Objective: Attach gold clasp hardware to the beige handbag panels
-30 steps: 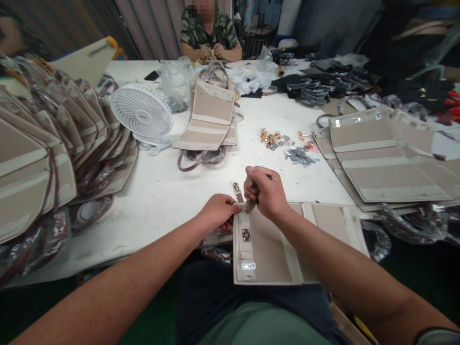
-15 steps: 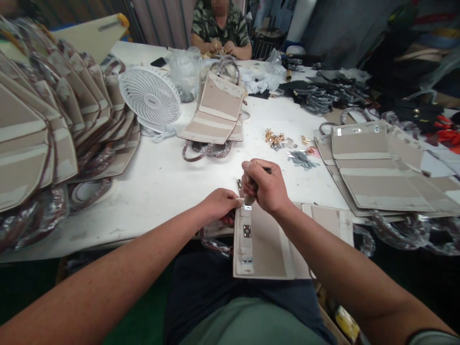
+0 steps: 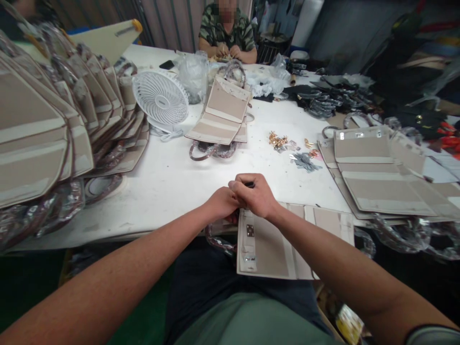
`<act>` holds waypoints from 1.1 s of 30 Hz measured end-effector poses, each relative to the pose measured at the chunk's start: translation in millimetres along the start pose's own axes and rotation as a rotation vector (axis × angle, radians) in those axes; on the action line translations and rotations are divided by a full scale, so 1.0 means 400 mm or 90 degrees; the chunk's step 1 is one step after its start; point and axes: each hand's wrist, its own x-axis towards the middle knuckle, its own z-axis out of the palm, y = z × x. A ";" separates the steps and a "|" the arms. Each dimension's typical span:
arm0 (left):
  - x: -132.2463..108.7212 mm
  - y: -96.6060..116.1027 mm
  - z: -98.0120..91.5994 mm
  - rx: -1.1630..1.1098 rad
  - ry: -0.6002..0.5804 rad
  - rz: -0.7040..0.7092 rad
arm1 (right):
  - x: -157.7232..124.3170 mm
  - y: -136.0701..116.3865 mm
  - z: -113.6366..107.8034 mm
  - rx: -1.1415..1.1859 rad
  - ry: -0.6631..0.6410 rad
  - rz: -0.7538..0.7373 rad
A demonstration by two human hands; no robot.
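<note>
Closer together than before, my right hand [image 3: 256, 195] against my left hand [image 3: 223, 203], at the far-left corner of a beige rectangular bag panel [image 3: 271, 244] along the white counter's [image 3: 161, 191] near edge, right fingers clenched round a dark-ended tool [image 3: 248, 184], left grip hidden, cannot tell, round white plastic fan's [image 3: 153, 93] label [image 3: 163, 101] unreadable.

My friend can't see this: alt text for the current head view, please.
A person's left hand and right hand meet at a corner of a beige bag panel, the right closed around a mostly hidden dark tool. Gold fittings, a fan and more panels share the table; another person sits opposite.
</note>
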 end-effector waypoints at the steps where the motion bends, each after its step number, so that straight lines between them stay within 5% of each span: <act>1: -0.004 0.003 -0.001 0.005 0.000 0.002 | -0.003 -0.002 -0.005 0.005 0.008 0.005; 17: -0.006 0.005 0.009 -0.020 0.027 -0.044 | -0.054 0.053 -0.043 0.263 0.151 -0.116; 22: -0.012 0.009 0.008 -0.002 0.028 -0.043 | -0.052 0.042 -0.052 0.071 0.146 -0.002; 28: -0.037 0.030 -0.009 0.045 0.002 0.043 | -0.147 0.061 -0.173 -0.460 0.081 0.072; 33: -0.076 0.099 0.022 0.146 -0.052 0.153 | -0.291 0.062 -0.268 -0.501 0.067 0.098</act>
